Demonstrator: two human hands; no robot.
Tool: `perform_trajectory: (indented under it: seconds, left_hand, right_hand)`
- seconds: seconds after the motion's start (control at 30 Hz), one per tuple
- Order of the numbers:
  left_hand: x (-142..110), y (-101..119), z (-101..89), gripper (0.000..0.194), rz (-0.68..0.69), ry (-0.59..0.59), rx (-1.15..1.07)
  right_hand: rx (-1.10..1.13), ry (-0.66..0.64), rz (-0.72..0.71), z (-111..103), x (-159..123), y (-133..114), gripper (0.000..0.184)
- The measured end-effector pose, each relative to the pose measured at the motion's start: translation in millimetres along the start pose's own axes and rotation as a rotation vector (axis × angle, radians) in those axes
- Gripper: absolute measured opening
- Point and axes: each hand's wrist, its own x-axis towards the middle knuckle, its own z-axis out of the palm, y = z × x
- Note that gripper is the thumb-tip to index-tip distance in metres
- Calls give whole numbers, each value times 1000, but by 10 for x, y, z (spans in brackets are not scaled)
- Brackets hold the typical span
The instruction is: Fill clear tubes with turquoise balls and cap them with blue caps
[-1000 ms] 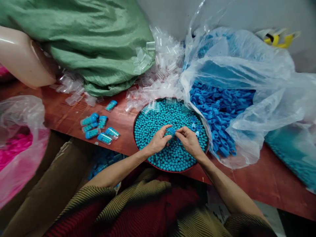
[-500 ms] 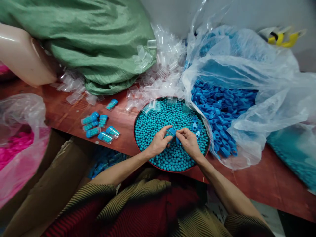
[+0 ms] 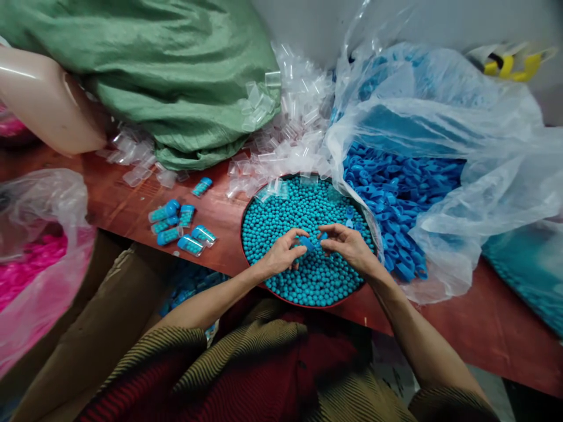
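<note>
Over a round tray (image 3: 243,246) of turquoise beads (image 3: 281,220), my left hand (image 3: 281,253) pinches a small container with a blue cap (image 3: 305,242) between thumb and fingers. Its clear body is hard to make out against the beads. My right hand (image 3: 347,243) is just to the right, a short gap away, its fingers curled around a small blue plastic piece (image 3: 324,237) at the fingertips. A few loose blue pieces (image 3: 349,218) lie on the beads near the right rim.
Several filled blue-capped containers (image 3: 191,245) lie on the red table (image 3: 118,205) at left. Clear empty tubes (image 3: 290,126) are heaped behind the tray, beside a green sack (image 3: 185,76). A plastic bag (image 3: 444,234) of blue caps (image 3: 396,193) stands right; pink pieces (image 3: 35,258) sit lower left.
My right hand has drawn off the container to the right, and its fingers have loosened. The left hand still holds the container in nearly the same place. The view has shifted slightly.
</note>
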Motion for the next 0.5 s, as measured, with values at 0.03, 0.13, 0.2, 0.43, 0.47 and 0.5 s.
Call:
perform_trajectory:
  seconds: [0.03, 0.13, 0.2, 0.43, 0.47, 0.5]
  left_hand:
    - [-2, 0, 14, 31, 6, -6, 1]
    - [-5, -1, 102, 30, 23, 72, -37]
    - [-5, 10, 169, 29, 20, 171, -86]
    - [-7, 100, 208, 29, 21, 329, -184]
    - [-13, 109, 197, 32, 10, 314, -194]
    - [-19, 117, 186, 34, 5, 298, -198]
  right_hand:
    - [-31, 36, -24, 17, 7, -12, 35]
    - [-272, 104, -167, 127, -9, -47, 28]
    - [-441, 102, -244, 212, -39, -58, 32]
    - [-687, 35, -302, 391, -94, 41, 81]
    - [-711, 37, -301, 412, -100, 50, 83]
    - [-740, 36, -301, 434, -108, 52, 83]
